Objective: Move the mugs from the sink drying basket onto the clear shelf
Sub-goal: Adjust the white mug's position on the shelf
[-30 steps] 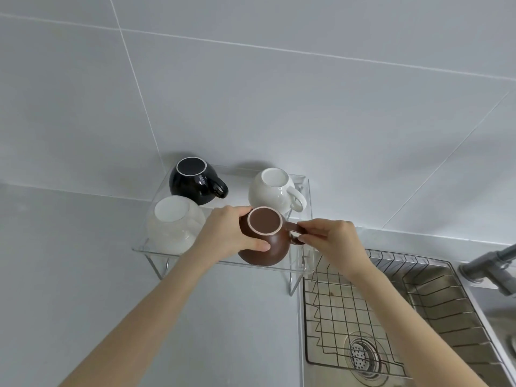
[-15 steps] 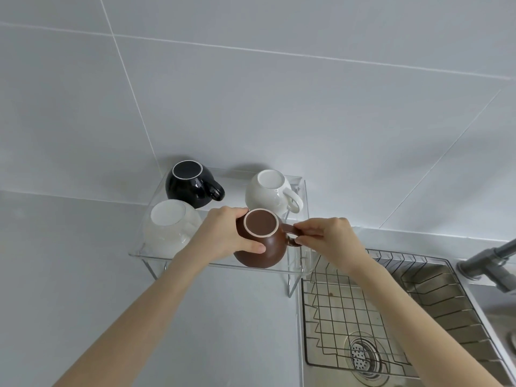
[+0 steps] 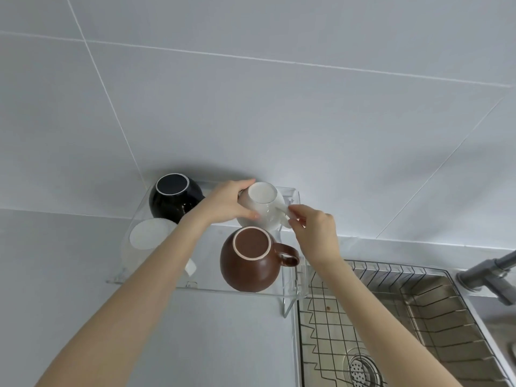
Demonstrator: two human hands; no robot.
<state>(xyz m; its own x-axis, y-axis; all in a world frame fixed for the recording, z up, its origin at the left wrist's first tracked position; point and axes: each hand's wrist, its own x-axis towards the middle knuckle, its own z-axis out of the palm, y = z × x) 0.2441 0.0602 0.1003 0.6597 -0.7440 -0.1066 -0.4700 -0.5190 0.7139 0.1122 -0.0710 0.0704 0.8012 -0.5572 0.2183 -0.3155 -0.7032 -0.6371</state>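
Shelf: the clear shelf (image 3: 156, 280) sits left of centre in the frame, against the tiled wall, with four mugs on it, all upside down.
Back row: black mug (image 3: 174, 198) at the back left, white mug (image 3: 262, 205) at the back right, handle pointing right.
Front row: a frosted pale mug (image 3: 150, 238) at the front left (half hidden by the forearm), brown mug (image 3: 248, 259) at the front right, standing free with nobody touching it.
Left hand: the left hand (image 3: 226, 203) is wrapped round the left side of the white mug's body, grasping it.
Right hand: the right hand (image 3: 315, 230) has thumb and fingertips pinching the white mug's handle.
Basket: the sink drying basket (image 3: 391, 311) at lower right shows bare wire and the drain, no mugs in sight, so the moving looks done and this reads as a tidy-up of the white mug.
Risk one: turning it swings the handle toward the shelf's right end wall, which could knock.
Risk two: the right wrist hangs just above the brown mug's handle; a careless withdrawal could nudge that mug toward the front edge.
Risk three: the left forearm lies over the frosted mug, and a dropped elbow could shove it.
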